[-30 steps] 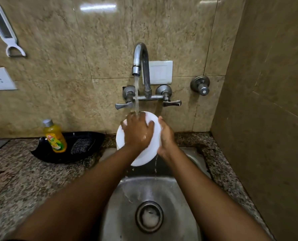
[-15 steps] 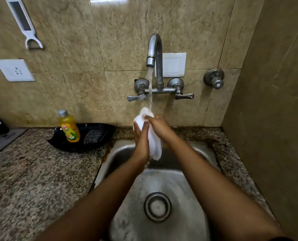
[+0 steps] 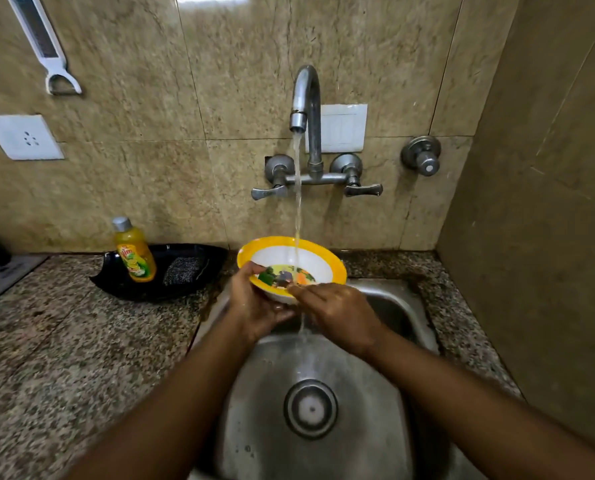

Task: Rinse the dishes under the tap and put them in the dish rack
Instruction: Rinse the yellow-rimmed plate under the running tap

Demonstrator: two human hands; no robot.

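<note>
Looking down from the head camera, the bowl [image 3: 291,265] sits tilted toward the person under the tap [image 3: 304,98], over the sink [image 3: 410,306]. The left hand [image 3: 254,306] cups it from below and left, thumb over the rim; the right hand [image 3: 337,313] pinches the near rim, fingers reaching inside (probably rubbing). No dish rack shows, so which hand carries the bowl off remains a guess; the left holds its weight.
</note>
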